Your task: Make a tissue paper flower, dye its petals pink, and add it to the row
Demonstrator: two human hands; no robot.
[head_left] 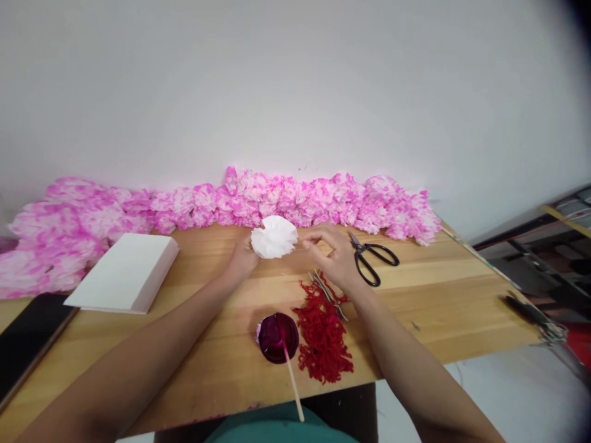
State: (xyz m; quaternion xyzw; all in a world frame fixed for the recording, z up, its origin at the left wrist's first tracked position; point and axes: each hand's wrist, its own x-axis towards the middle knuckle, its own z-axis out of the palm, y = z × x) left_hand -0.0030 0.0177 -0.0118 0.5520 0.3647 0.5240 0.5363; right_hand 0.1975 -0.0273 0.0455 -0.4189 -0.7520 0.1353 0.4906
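Across pale wood (207,369), the left hand (244,253) grips a ruffled white flower (274,238), the right hand (336,252) beside it, grip unclear.

Head view, facing forward and down, near hands (336,255), wall (277,80) beyond table (443,295)

The left hand (244,255) is holding a white flower (274,238) over the desk (221,363); the right hand (333,255) is curling its fingers just beside it at 3 o'clock, contact being hard to tell. Reckoning from that flower, pink blooms (277,197) are lining the wall (295,80) at 12, scissors (362,248) are lying at 3, a red bundle (325,338) at 5. A purple cup (261,347) is standing at 6, holding a stick (294,384). A black device (30,344) is lying at 8, a white block (124,271) near 9.
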